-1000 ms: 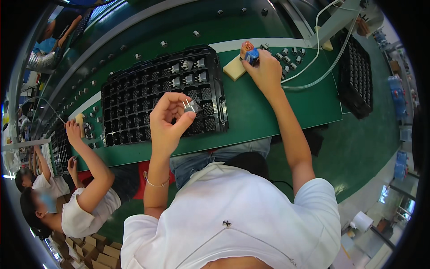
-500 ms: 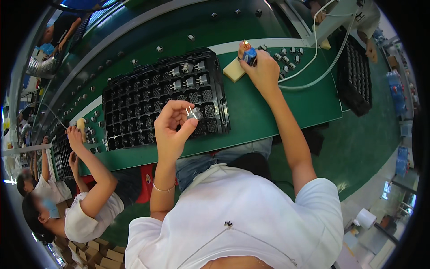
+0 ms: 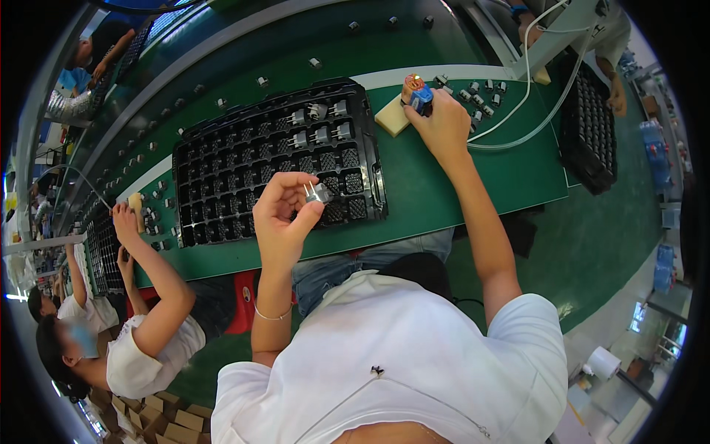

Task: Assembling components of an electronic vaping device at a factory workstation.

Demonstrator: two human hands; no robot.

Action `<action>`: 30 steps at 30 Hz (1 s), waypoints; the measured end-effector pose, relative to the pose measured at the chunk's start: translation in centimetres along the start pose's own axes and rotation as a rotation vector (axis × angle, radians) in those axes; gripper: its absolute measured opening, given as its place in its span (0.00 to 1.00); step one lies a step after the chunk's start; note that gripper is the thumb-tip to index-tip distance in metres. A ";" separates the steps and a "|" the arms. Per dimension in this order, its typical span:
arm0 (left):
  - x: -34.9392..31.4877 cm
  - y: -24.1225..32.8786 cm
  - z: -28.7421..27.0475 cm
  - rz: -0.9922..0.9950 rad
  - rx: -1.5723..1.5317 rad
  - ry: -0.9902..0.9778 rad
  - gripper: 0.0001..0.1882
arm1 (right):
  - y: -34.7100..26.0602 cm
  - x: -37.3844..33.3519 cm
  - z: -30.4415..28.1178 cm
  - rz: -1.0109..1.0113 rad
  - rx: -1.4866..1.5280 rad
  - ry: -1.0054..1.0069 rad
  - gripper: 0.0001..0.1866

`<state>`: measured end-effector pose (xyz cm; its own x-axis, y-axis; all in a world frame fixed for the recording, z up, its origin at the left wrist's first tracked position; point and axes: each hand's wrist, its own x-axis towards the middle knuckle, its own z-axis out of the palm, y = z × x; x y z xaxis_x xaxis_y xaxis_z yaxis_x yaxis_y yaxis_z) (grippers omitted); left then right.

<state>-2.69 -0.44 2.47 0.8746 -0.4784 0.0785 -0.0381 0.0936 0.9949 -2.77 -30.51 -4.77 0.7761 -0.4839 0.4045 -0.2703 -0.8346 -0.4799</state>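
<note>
My left hand (image 3: 282, 218) is closed, pinching a small grey plug (image 3: 318, 194) between thumb and fingers, its metal pins pointing up. It hovers over the near right part of a black compartment tray (image 3: 244, 166). Several similar grey plugs (image 3: 319, 135) sit in the tray's far right pockets; many other pockets hold none. My right hand (image 3: 448, 127) is closed around a small blue block-shaped device (image 3: 418, 99) with an orange, glowing top. That device is just beside a pale yellow block (image 3: 392, 117) on the green table. My right fingers partly hide the device.
Loose plugs (image 3: 481, 98) lie right of my right hand. A white cable (image 3: 518, 140) curves across the table there. Another black tray (image 3: 588, 122) stands at the right edge. Plugs sit along the far green surface (image 3: 262, 81). A co-worker (image 3: 151, 296) works at my left.
My left hand has come slightly nearer to me, and the plug's pins are turned a little. The right hand keeps its grip on the blue device. The whole view has shifted slightly.
</note>
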 end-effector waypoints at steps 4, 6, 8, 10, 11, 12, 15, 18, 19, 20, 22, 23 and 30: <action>0.2 -0.2 0.0 -0.012 -0.011 0.002 0.15 | 0.2 0.2 -0.1 -0.006 0.012 0.006 0.19; 0.5 -0.2 0.0 -0.008 -0.015 0.005 0.15 | 0.5 0.3 0.3 -0.038 0.051 0.067 0.16; 0.7 0.0 -0.2 -0.012 -0.025 0.017 0.14 | 0.2 0.6 0.3 -0.037 0.073 0.065 0.16; 0.8 -0.1 -0.1 0.019 -0.036 0.031 0.14 | 0.0 1.1 0.4 -0.052 0.100 0.069 0.17; 1.0 -0.2 -0.1 0.044 -0.045 0.036 0.14 | 0.2 1.4 0.6 -0.008 0.070 0.020 0.17; 1.1 -0.3 -0.3 0.043 -0.040 0.034 0.14 | 0.3 2.1 0.9 0.032 0.040 -0.029 0.18; 1.7 0.2 -1.0 0.068 -0.099 0.004 0.13 | 0.6 6.1 2.3 0.048 0.080 -0.127 0.19; 1.6 1.6 -1.2 0.030 -0.096 0.046 0.10 | 1.2 11.1 5.0 0.047 0.125 -0.185 0.20; 1.5 2.1 -1.3 -0.006 -0.067 0.068 0.10 | 0.7 12.5 5.8 0.066 0.139 -0.196 0.21; 1.7 2.1 -1.5 -0.004 -0.032 0.063 0.10 | 0.7 13.5 6.7 0.035 0.094 -0.155 0.22; 2.4 2.5 -1.1 -0.030 -0.090 0.048 0.10 | 2.7 15.2 9.2 -0.046 -0.012 -0.086 0.23; 2.5 2.8 -1.4 -0.033 -0.099 0.056 0.11 | 2.2 15.5 9.7 -0.047 -0.062 -0.125 0.23; 4.6 4.2 -0.7 -0.016 -0.201 0.054 0.13 | 2.8 16.3 8.5 -0.088 -0.006 -0.185 0.24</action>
<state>1.50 -1.58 6.92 0.8991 -0.4345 0.0536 0.0689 0.2614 0.9628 13.99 -38.46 -6.11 0.8883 -0.3527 0.2942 -0.1999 -0.8735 -0.4438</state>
